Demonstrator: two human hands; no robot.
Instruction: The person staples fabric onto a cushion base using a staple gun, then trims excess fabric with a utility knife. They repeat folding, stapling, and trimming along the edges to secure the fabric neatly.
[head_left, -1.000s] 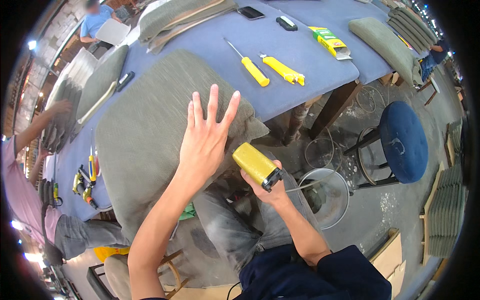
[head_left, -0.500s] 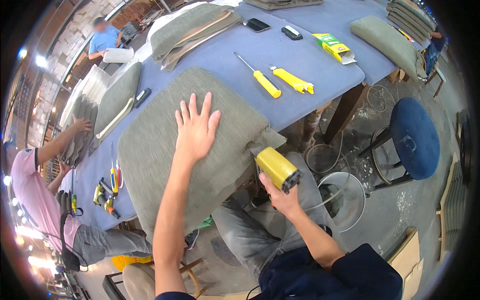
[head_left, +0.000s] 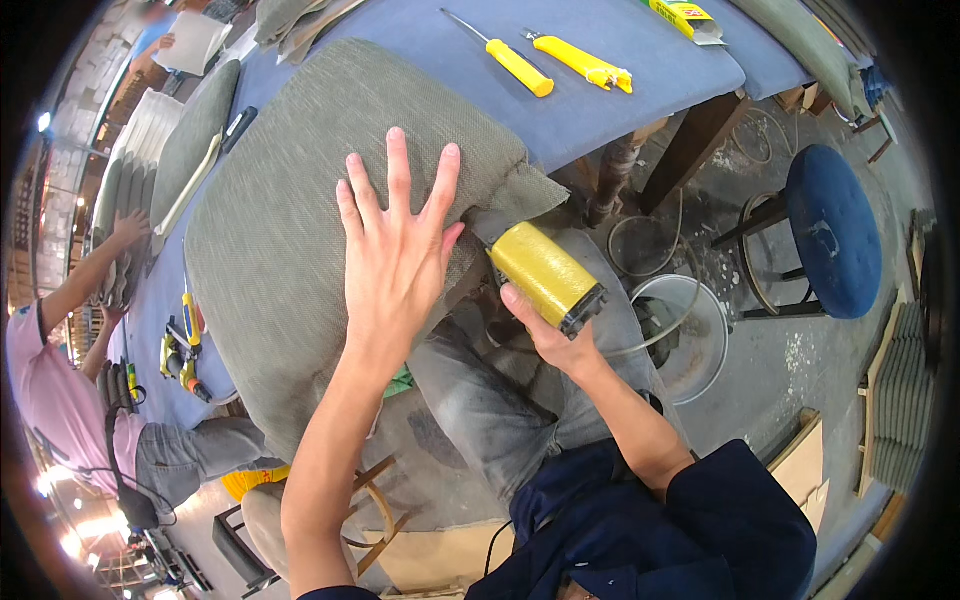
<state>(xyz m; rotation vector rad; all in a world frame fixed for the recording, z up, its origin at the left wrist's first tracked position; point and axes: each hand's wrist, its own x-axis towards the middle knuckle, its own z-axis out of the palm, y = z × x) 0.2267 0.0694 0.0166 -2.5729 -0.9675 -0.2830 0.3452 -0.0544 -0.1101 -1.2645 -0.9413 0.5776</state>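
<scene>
A grey-green upholstered seat cushion (head_left: 290,190) lies tilted over the table's near edge, its loose fabric flap (head_left: 530,192) sticking out at the right corner. My left hand (head_left: 395,265) is over the cushion's top, fingers spread and holding nothing. My right hand (head_left: 550,335) is wrapped round a yellow and black air staple gun (head_left: 545,275), with a hose trailing to the right. The gun's nose reaches the cushion's right edge below the flap; its very tip is hidden against the fabric.
On the blue-covered table (head_left: 640,100) lie a yellow-handled screwdriver (head_left: 520,70), yellow pliers (head_left: 585,62) and a yellow-green box (head_left: 690,20). A white bucket (head_left: 700,350) and a blue stool (head_left: 835,230) stand right. At left, a person in pink (head_left: 75,380) handles stacked cushions.
My left hand has shifted toward the cushion's right edge and nearer to the staple gun. The staple gun's nose has moved slightly left along the edge. The view has tilted downward.
</scene>
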